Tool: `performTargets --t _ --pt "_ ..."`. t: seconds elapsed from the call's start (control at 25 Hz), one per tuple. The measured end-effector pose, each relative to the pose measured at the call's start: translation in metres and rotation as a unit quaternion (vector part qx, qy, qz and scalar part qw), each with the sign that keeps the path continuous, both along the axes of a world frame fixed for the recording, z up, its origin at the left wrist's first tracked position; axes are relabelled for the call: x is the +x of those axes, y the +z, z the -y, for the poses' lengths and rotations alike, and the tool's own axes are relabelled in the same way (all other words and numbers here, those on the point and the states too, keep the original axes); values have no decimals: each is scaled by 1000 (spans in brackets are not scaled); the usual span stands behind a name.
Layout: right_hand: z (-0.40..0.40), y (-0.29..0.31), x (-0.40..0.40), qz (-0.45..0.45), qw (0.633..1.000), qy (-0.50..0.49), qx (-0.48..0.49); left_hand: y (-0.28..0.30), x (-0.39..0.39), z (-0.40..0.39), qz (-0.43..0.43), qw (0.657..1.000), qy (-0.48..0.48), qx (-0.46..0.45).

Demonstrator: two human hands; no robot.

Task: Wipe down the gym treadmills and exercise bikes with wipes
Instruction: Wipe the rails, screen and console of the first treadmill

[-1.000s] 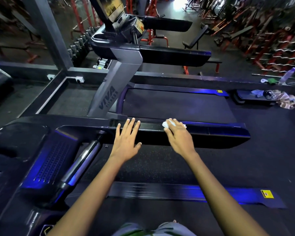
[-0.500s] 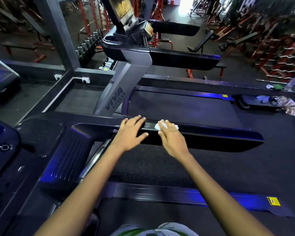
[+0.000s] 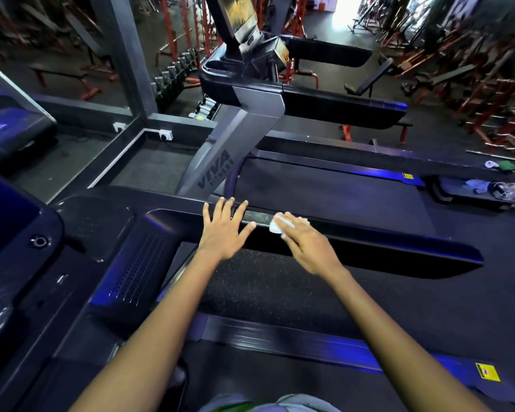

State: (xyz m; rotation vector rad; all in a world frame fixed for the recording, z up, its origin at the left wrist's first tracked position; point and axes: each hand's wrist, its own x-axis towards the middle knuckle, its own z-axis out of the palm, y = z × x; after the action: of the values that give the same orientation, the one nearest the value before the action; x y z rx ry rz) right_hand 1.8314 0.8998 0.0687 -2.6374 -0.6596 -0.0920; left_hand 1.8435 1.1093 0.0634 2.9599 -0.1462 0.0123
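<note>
I stand on a treadmill, facing its black right handrail (image 3: 384, 251), which runs left to right across the middle of the view. My right hand (image 3: 306, 245) presses a small white wipe (image 3: 277, 226) flat onto the top of the rail with straight fingers; only the wipe's left end shows past my fingers. My left hand (image 3: 225, 230) rests flat on the same rail just to the left, fingers spread, holding nothing. The treadmill's console (image 3: 18, 233) is at the far left.
A second treadmill (image 3: 324, 191) with a grey "VIVA" upright stands beyond the rail. Cloths and small items lie on a low platform (image 3: 464, 194) at the right. Weight racks, benches and barbells fill the background floor. A grey pillar (image 3: 122, 55) rises at the back left.
My right hand has slid the wipe leftward along the handrail, closer to my left hand. My view has shifted, bringing the console further into frame at the left.
</note>
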Motion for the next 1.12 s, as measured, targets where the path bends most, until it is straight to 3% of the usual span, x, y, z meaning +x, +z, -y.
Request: performTargets --t 0.2,0.44,0.52,0.68,0.88,1.12 --pt "-26 2 16 4 996 -94 12 6 8 -6 -49 998 -22 -26" --pt "-47 0 16 46 998 38 -2 2 10 -15 -12 987 -15 -163" --pt "-30 -6 13 127 989 73 -4 1 9 -14 3 987 -17 -161" --pt "-3 -7 9 243 964 107 -29 7 2 -16 -9 994 -41 -104" --pt "-12 -1 18 297 936 171 -82 3 -24 -17 -10 998 -44 47" --pt "9 -22 13 317 920 207 -106 4 -33 -10 -2 996 -43 84"
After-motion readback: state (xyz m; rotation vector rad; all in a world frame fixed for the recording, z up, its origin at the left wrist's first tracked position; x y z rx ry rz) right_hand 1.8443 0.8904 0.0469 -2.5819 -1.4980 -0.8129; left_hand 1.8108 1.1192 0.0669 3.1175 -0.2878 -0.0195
